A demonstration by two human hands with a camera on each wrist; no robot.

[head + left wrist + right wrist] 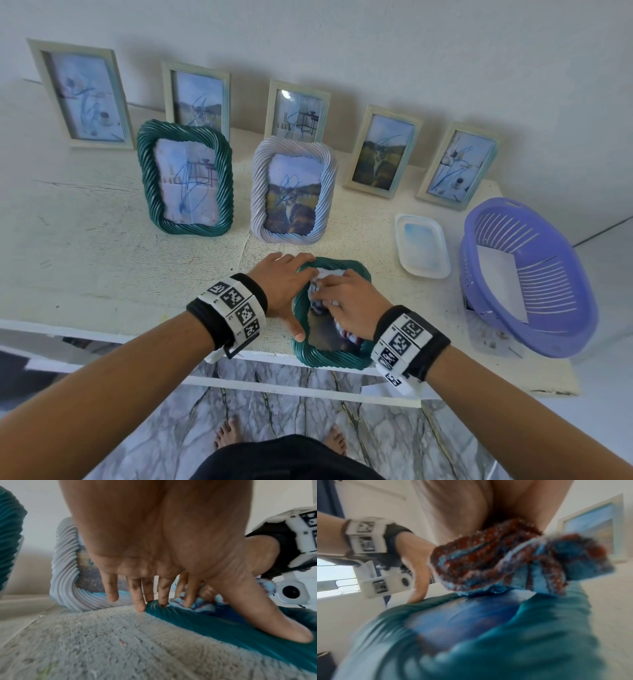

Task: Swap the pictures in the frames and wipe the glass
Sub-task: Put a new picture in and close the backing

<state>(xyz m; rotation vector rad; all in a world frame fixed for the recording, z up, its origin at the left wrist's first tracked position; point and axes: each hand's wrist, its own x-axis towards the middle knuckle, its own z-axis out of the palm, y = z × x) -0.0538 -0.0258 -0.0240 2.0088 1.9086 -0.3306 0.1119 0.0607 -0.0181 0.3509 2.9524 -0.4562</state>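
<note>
A dark green twisted-rim frame [330, 358] lies face up at the table's front edge, a picture under its glass [323, 334]. My left hand [286, 286] presses on its left rim with straight, spread fingers [163, 592] and the thumb [265, 622] along the side. My right hand [346, 301] grips a crumpled blue, red and white cloth [322, 281] and holds it against the glass [462, 622] near the frame's far end. The right wrist view is blurred; it shows the cloth [505, 561] bunched under the palm, above the frame [539, 635].
A second green frame [186, 178] and a lilac frame [293, 192] stand just behind my hands. Several pale wooden frames, one being [82, 92], lean on the wall. A white tray [423, 245] and a purple basket [524, 274] holding paper sit at the right.
</note>
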